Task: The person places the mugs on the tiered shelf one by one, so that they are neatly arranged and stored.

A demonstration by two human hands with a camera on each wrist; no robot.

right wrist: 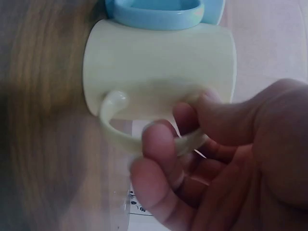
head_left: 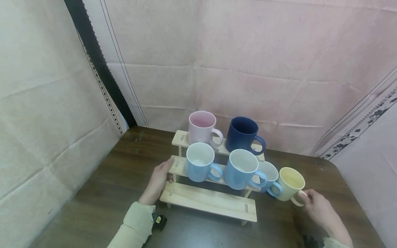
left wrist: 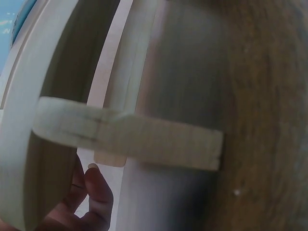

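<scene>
My right hand pinches the handle of a yellow mug at the right of the rack. In the right wrist view, thumb and fingers are curled about that handle. My left hand grips the left end of the middle tier of a three-step wooden rack; the left wrist view shows its fingers by the board's underside. Two light blue mugs stand on the middle tier. A pink mug and a navy mug occupy the top one.
Another light blue mug sits between the rack and the yellow mug, partly hidden by the rack's mugs. Brown wood forms the tabletop. Pale cloth hangs behind and along both sides.
</scene>
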